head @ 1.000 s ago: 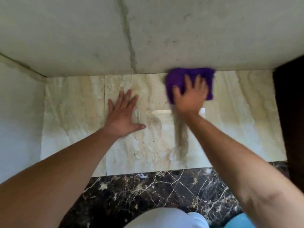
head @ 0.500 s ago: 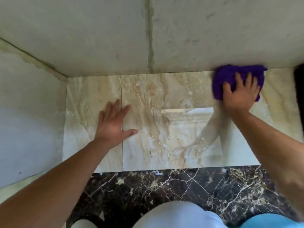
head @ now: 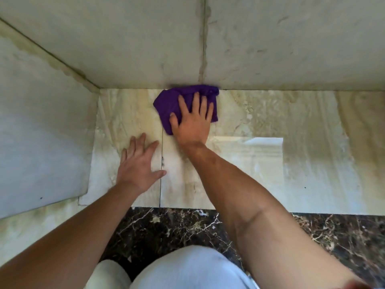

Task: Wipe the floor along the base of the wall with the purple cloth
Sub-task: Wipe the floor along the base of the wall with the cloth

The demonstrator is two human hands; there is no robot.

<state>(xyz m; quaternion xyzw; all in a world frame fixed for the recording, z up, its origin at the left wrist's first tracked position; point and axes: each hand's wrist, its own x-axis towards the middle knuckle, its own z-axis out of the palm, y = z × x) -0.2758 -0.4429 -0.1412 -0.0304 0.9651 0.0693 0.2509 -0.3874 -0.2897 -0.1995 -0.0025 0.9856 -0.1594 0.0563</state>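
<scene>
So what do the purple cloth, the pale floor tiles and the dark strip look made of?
Purple cloth: soft, matte fabric, probably microfibre; it bunches in folds. Pale floor tiles: polished marble or marble-look ceramic; veined, with a glossy reflection. Dark strip: dark veined stone, likely marble.

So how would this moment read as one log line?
right hand flat on purple cloth at wall base | left hand braced on floor

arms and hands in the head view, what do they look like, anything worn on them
Both forearms are bare, with no sleeves in view. The left hand and right hand wear no gloves, and no rings, watch or bracelets are visible.
</scene>
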